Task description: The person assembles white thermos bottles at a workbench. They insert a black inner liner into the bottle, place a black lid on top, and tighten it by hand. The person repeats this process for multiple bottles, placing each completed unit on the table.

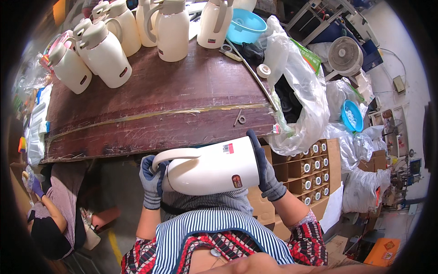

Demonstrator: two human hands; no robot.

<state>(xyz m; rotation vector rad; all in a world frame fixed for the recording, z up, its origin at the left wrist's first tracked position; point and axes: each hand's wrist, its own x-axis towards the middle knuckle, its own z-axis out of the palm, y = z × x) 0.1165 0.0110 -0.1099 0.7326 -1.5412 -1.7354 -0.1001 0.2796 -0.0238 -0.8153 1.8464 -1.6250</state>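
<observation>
Jug [214, 166]: held sideways, left hand [151, 180] at handle end, right hand [268, 172] on base.
Bag [315, 112]: crowds right corner.
Table [182, 89]: back jugs [173, 34], room toward near edge.

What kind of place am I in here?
Probably a small assembly or packing workshop: your gloved left hand and right hand hold a white jug between them, several similar jugs stand on the scuffed table, and a divided cardboard box nearby holds rows of matching pieces.

cream jugs [107, 61] standing on a red-brown table [182, 86] (scratched)
</observation>
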